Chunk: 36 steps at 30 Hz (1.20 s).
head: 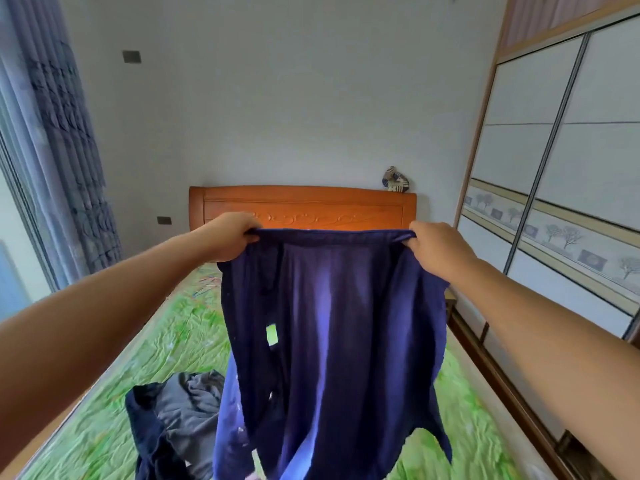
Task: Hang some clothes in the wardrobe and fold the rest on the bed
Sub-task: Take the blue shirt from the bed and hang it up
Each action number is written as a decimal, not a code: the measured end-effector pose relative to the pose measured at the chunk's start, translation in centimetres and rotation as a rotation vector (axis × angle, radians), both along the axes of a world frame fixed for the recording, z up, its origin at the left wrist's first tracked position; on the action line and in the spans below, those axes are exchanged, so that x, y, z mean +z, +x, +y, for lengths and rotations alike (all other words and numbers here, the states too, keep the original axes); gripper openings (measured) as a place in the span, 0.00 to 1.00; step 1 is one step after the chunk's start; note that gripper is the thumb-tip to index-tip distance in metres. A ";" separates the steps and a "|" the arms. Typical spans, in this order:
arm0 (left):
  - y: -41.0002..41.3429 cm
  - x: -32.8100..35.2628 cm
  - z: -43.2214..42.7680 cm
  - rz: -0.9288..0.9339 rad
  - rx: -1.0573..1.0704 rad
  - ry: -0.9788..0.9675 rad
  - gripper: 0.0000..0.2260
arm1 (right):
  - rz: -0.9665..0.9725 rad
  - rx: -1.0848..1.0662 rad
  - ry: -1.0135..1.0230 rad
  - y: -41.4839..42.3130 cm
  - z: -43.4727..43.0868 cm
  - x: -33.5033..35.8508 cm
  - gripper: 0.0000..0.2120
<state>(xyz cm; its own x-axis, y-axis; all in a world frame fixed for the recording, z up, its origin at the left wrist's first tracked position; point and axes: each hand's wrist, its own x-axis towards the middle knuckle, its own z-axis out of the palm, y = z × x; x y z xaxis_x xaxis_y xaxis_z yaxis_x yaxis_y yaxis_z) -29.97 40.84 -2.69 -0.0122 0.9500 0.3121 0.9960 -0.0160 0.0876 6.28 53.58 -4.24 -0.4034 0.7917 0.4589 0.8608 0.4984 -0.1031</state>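
- The left grip [230,239] and the right grip [434,247] each pinch one top corner of a dark blue garment [332,323]. The fingers curl round its upper edge, which runs taut between them.
- The garment hangs in the air in front of the person, above the bed [138,341]. It falls in long folds towards the near edge of the view.
- The wardrobe [561,161] stands along the right side, and its sliding doors are closed, so what is inside cannot be seen. The doors are pale panels crossed by a band of tree pictures.
- The bed carries a crumpled green sheet.
- A pile of dark clothes [180,417], black and grey, lies on the sheet at the near left, partly behind the hanging garment's left edge.
- An orange wooden headboard [301,206] closes the far end of the bed, against a pale wall [294,98].
- A small patterned object [394,180] sits on top of the headboard at its right end; what it is cannot be told.
- A grey-blue patterned curtain [59,133] hangs at the left beside a window.
- Two dark wall plates are set in the wall, one high [131,57] and one low [163,220] near the headboard.
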 end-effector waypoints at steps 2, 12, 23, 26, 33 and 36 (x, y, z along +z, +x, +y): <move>0.4 0.0 0.2 0.017 0.037 0.001 0.08 | -0.010 0.022 0.019 0.2 -0.4 0.2 0.09; 6.9 -2.2 3.8 0.027 -0.028 -0.079 0.14 | -0.062 -0.149 0.027 2.3 -2.9 -0.4 0.06; 17.8 -7.3 7.4 -0.089 -0.376 -0.140 0.09 | -0.578 -0.503 0.029 18.0 -7.8 -3.4 0.04; 22.0 -7.2 7.3 -0.130 -0.486 -0.158 0.18 | -0.441 -0.520 -0.114 23.0 -9.5 -3.9 0.13; 34.8 -6.4 6.6 -0.118 -0.587 -0.202 0.23 | -0.293 -0.442 -0.246 35.7 -16.3 -3.5 0.33; 41.8 -6.2 5.3 -0.061 -0.596 -0.178 0.25 | -0.197 -0.463 -0.205 41.9 -20.0 -3.6 0.43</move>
